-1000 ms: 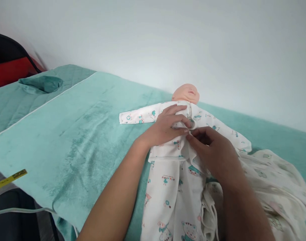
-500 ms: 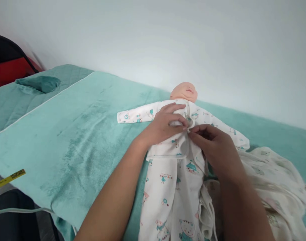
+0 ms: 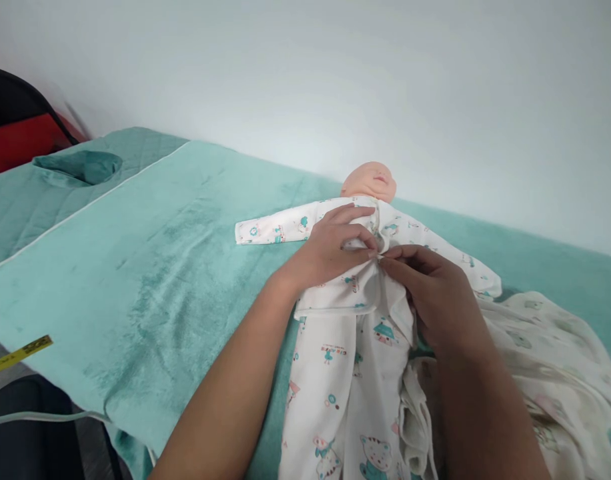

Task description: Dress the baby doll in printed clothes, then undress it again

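A baby doll (image 3: 369, 181) lies on its back on a teal towel (image 3: 150, 267), dressed in a white printed sleepsuit (image 3: 345, 360). My left hand (image 3: 330, 250) rests on the doll's chest, its fingers pinching the suit's front edge. My right hand (image 3: 433, 293) meets it from the right, fingers pinched on the same front opening at the chest. The fastening between the fingertips is too small to make out. One empty sleeve (image 3: 273, 229) stretches out to the left.
A crumpled cream blanket (image 3: 550, 367) lies to the right of the doll. A folded teal cloth (image 3: 80, 165) sits at far left on a quilted pad, beside a red and black object (image 3: 15, 133). A yellow tape measure (image 3: 18, 355) hangs at the towel's near-left edge.
Both hands stay on the doll's chest; the right hand's fingertips have closed in a little toward the left hand's at the suit's front opening.
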A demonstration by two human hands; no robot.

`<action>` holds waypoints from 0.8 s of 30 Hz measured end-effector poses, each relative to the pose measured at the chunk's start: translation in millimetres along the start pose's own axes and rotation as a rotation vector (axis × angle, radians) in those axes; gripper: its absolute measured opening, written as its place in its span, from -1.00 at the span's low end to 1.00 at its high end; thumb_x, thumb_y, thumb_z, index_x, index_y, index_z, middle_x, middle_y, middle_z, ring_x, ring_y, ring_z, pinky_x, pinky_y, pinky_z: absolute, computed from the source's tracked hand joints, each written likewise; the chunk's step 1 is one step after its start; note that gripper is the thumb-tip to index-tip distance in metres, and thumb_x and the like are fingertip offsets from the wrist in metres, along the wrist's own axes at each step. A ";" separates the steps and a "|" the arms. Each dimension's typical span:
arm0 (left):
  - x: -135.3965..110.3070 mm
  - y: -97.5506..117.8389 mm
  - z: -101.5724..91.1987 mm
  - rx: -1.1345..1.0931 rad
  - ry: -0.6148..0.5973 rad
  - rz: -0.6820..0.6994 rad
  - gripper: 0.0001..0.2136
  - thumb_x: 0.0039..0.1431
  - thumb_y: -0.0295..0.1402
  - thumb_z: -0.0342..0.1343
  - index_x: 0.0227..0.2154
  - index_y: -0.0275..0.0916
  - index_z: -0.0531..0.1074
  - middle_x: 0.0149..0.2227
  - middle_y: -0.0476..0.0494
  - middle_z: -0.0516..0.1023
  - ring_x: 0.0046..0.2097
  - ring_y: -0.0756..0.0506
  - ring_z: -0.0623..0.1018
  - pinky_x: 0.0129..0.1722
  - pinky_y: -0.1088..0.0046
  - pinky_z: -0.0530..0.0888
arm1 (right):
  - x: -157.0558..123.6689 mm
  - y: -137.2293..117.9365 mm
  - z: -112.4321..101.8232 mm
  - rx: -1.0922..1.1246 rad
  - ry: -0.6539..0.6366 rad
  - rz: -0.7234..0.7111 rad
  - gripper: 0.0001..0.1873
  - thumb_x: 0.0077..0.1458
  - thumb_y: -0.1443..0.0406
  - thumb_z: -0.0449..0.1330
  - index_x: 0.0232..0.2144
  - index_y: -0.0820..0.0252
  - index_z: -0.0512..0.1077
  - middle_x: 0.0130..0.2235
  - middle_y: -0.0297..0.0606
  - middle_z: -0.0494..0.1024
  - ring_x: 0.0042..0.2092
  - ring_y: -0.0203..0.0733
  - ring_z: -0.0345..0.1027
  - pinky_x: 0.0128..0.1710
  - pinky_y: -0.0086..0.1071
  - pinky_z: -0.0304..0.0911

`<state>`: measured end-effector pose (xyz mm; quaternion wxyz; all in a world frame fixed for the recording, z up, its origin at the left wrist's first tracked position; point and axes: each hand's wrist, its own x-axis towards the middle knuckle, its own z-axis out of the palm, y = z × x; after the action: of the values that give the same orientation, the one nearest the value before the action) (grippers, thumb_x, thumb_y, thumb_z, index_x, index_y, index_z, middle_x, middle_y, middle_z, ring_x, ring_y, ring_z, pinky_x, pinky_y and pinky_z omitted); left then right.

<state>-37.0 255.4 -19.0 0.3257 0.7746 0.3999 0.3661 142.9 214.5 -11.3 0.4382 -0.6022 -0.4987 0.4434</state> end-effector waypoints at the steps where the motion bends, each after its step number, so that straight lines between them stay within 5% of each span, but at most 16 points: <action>1: -0.1 0.4 -0.3 0.004 -0.005 0.000 -0.93 0.19 -0.32 0.15 -0.31 -0.13 0.53 0.30 -0.05 0.26 0.39 -0.18 0.11 0.36 0.08 0.07 | 1.2 1.3 -0.6 0.055 -0.017 0.007 -0.82 -0.09 0.20 0.35 -0.40 0.13 0.53 -0.41 -0.37 0.50 -0.47 -0.33 0.24 -0.53 -0.46 0.12; 10: -1.4 1.7 2.0 0.064 -0.042 0.045 -0.82 0.08 -0.20 0.26 -0.27 -0.11 0.49 0.34 -0.02 0.20 0.41 -0.24 0.02 0.38 0.04 0.02 | 4.3 3.1 -1.1 0.295 -0.090 0.025 -0.84 -0.13 0.26 0.40 -0.43 0.13 0.52 -0.37 -0.37 0.51 -0.37 -0.30 0.35 -0.41 -0.46 0.25; 24: -1.3 0.5 2.8 -0.016 0.034 0.088 -0.96 0.14 -0.37 0.20 -0.38 -0.13 0.54 0.22 -0.02 0.40 0.35 -0.19 0.20 0.36 0.09 0.10 | 5.5 8.7 0.9 0.153 -0.044 -0.047 -0.85 -0.07 0.21 0.35 -0.39 0.07 0.49 -0.41 -0.39 0.50 -0.45 -0.28 0.30 -0.49 -0.41 0.18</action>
<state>-35.0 253.5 -20.5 0.3085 0.7825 0.3680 0.3964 144.5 219.0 -20.5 0.4824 -0.5450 -0.4869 0.4829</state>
